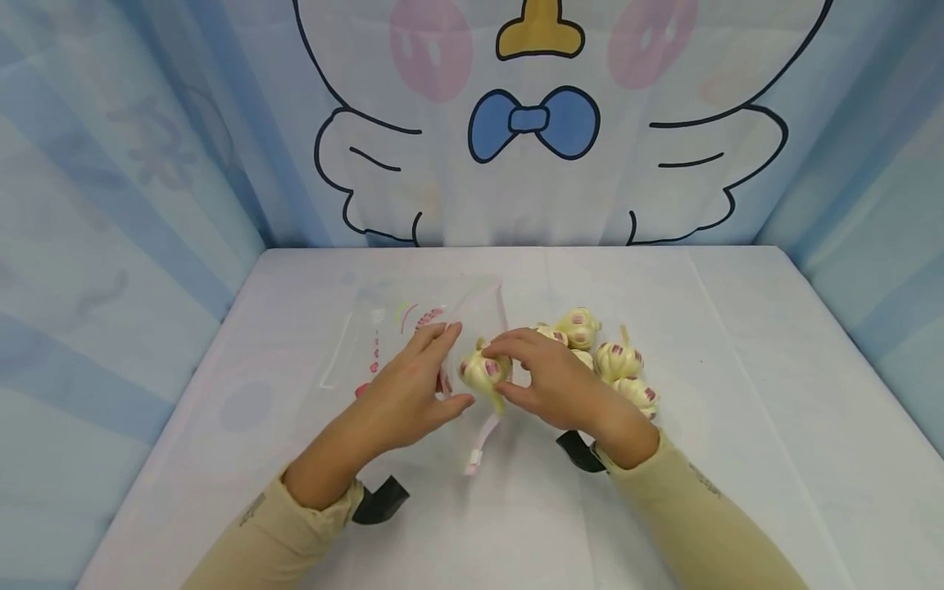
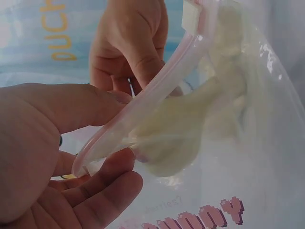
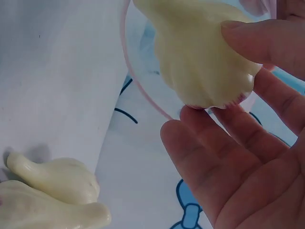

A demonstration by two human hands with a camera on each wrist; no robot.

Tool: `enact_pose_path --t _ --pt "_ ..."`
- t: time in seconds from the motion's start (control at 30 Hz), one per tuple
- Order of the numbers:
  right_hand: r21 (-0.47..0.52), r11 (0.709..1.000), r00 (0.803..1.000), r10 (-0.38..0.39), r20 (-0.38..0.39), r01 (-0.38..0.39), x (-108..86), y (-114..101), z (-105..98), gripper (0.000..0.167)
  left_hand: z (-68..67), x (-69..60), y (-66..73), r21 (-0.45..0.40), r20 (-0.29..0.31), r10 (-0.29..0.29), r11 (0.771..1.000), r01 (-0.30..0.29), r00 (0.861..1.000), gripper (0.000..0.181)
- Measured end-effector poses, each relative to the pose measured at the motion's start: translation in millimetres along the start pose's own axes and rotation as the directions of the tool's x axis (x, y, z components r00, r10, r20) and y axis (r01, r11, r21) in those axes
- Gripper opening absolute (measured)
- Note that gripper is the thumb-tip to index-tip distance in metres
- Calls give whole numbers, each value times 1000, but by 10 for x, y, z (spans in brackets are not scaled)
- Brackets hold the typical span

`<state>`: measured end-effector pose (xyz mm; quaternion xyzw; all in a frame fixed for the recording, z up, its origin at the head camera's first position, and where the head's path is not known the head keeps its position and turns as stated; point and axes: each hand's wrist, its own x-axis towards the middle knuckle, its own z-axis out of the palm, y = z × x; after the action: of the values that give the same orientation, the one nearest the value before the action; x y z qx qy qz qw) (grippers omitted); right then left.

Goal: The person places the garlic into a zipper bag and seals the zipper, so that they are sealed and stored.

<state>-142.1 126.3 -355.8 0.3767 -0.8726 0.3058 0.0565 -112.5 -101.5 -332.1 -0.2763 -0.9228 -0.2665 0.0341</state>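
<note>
A clear zip bag (image 1: 375, 348) with pink print and a pink zip edge lies in the middle of the table. My left hand (image 1: 413, 389) holds the bag at its mouth; in the left wrist view the zip strip (image 2: 157, 88) passes between thumb and fingers. My right hand (image 1: 553, 377) grips a pale garlic bulb (image 1: 484, 373) with purple marks, right at the bag's mouth. Close up in the right wrist view, thumb and fingertips hold this bulb (image 3: 205, 57). Through the clear plastic the bulb (image 2: 171, 136) looks blurred in the left wrist view.
Several more garlic bulbs (image 1: 619, 360) lie in a cluster to the right, partly behind my right hand. A white slider (image 1: 475, 459) sits at the near end of the zip. Behind the table hangs a printed curtain (image 1: 531, 197).
</note>
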Motion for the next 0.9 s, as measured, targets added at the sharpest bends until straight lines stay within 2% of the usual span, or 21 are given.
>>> enact_pose_path --t 0.17,0.33,0.9 --pt "-54 999 1000 9 5 -9 40 -23 39 37 3 -4 6 -35 -28 33 999 -34 999 84" --pt "-103 995 1000 -2 -28 -1 63 -25 65 38 1 -22 30 -50 -41 44 998 -46 998 82" --pt "-140 987 996 69 -55 -76 75 -2 80 39 -44 -37 106 -44 -107 81 995 -86 991 82"
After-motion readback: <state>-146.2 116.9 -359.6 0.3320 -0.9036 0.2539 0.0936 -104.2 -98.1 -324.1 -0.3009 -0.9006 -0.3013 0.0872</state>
